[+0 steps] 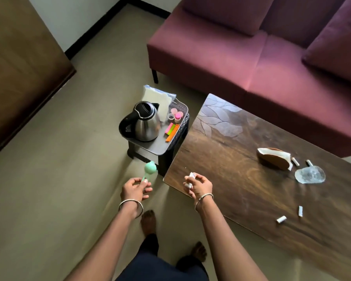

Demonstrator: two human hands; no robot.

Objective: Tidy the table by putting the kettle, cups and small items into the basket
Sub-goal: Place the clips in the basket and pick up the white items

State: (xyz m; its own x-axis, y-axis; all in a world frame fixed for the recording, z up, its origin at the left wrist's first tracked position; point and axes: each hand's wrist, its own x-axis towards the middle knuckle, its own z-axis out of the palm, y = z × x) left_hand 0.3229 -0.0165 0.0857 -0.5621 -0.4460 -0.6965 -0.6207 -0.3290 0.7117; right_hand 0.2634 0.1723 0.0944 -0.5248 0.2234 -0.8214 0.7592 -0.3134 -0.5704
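Note:
A steel kettle (pixel 144 123) with a black handle stands on top of a dark basket (pixel 166 151) on the floor, left of the wooden table (pixel 241 179). Beside the kettle lie small pink cups (pixel 176 115), coloured clips (pixel 172 131) and a clear plastic bag (pixel 156 97). My left hand (pixel 135 188) holds a mint-green toy-like stick (pixel 149 170) in front of the basket. My right hand (pixel 198 184) pinches small white items (pixel 191 175) at the table's near left corner. Several small white rolls (pixel 281 219), a clear lid (pixel 310 174) and a brown-and-white curved piece (pixel 275 158) lie on the table.
A maroon sofa (pixel 251 57) stands behind the table. A brown wooden panel (pixel 18 67) fills the far left. My bare feet (pixel 149 222) stand on the beige floor between basket and table.

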